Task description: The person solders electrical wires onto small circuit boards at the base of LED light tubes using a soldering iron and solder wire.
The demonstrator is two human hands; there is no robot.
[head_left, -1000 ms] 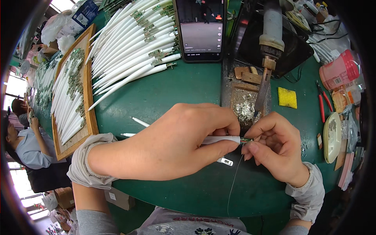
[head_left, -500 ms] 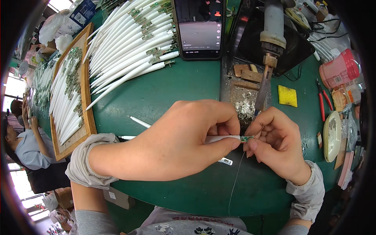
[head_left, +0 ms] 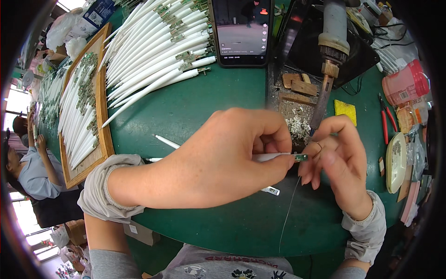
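The left hand (head_left: 223, 162) is closed around a white tube (head_left: 272, 157), pinching it between thumb and fingers just above the green bench (head_left: 195, 107), with a small green circuit board (head_left: 301, 158) sticking out of the tube's right end. The right hand (head_left: 341, 162) is curled beside that board, its fingertips pinching a thin solder wire (head_left: 289, 211) that trails down toward the person's body. A soldering iron (head_left: 327, 69) hangs fixed just above, its tip near the board. More white tubes lie in a pile (head_left: 158, 51) at the far left, beside a phone (head_left: 241, 30). A yellow sponge (head_left: 345, 110) and red pliers (head_left: 386, 116) lie to the right.
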